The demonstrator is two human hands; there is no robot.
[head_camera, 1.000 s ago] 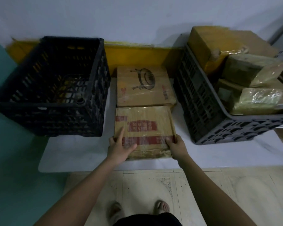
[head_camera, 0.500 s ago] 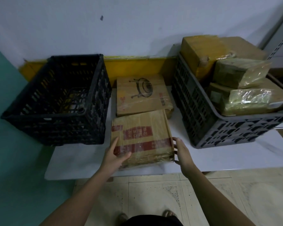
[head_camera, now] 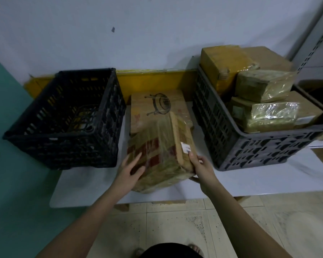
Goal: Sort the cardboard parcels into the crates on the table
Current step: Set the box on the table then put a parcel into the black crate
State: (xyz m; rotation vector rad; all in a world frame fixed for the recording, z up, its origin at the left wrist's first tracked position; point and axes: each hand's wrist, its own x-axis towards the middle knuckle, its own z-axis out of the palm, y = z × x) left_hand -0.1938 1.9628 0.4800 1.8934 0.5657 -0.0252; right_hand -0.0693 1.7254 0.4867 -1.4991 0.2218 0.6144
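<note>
A taped cardboard parcel with red print (head_camera: pixel 160 148) is tilted up on its left edge between two crates. My left hand (head_camera: pixel 131 170) lies flat against its printed face with straight fingers. My right hand (head_camera: pixel 199 168) grips its raised near right corner, thumb on top and fingers underneath. Behind it a second flat parcel with a drawn stove (head_camera: pixel 157 107) lies on the white table (head_camera: pixel 250 181). The black crate (head_camera: pixel 67 116) at left holds no parcels. The grey crate (head_camera: pixel 241 146) at right holds several wrapped parcels (head_camera: pixel 265 112).
A white wall and a yellow ledge (head_camera: pixel 153 81) run behind the crates. A green wall (head_camera: pixel 11 183) is at left. A perforated metal upright (head_camera: pixel 313 45) stands at far right. Tiled floor (head_camera: pixel 175 229) and my feet lie below the table's front edge.
The parcel went from lying flat to tilted, its right side lifted. My right hand moved under its right corner; my left hand stayed flat on the face. The view shifted upward.
</note>
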